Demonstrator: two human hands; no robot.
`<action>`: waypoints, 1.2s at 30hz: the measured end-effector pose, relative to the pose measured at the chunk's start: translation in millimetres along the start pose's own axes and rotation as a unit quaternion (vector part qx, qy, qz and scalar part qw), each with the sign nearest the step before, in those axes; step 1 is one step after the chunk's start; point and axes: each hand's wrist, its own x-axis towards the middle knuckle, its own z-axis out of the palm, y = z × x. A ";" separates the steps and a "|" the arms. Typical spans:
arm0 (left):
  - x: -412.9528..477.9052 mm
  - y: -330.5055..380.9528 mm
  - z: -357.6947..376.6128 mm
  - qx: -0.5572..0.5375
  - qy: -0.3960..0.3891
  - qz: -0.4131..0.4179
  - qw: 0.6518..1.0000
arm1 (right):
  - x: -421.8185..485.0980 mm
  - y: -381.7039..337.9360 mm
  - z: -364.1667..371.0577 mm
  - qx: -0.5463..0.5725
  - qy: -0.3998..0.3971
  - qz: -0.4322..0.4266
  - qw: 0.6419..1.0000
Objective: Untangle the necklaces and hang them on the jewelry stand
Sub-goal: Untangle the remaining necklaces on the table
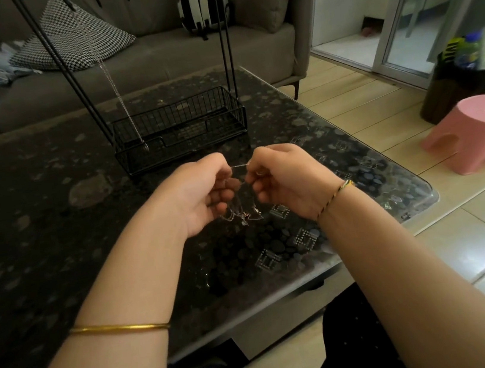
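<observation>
Centrally, item one: tangled thin silver necklaces, held above the dark speckled glass-topped bench. Left hand and right hand, each grip pinched on the chains. A short strand runs taut from left to right between the fingertips, and the knotted rest hangs below.

Item two: black wire jewelry stand, behind the hands. One silver chain necklace hangs slantwise from it, pendant end down at the front left corner of the wire basket base; whether inside or outside cannot be told.
</observation>
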 end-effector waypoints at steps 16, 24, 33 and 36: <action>5.4 -9.0 1.1 0.212 0.076 0.141 0.964 | -0.7 2.9 -4.5 -0.106 0.039 -0.032 0.993; 2.9 -10.0 3.1 0.197 0.085 0.138 0.967 | -2.9 0.2 -1.6 -0.152 0.045 -0.028 0.987; 4.8 -13.4 0.6 0.302 0.101 0.144 0.937 | 0.9 11.8 -7.0 -0.348 0.053 -0.080 0.933; 0.7 -8.7 2.5 0.333 0.075 0.136 0.930 | 2.0 14.7 -6.4 -0.416 0.034 -0.066 0.906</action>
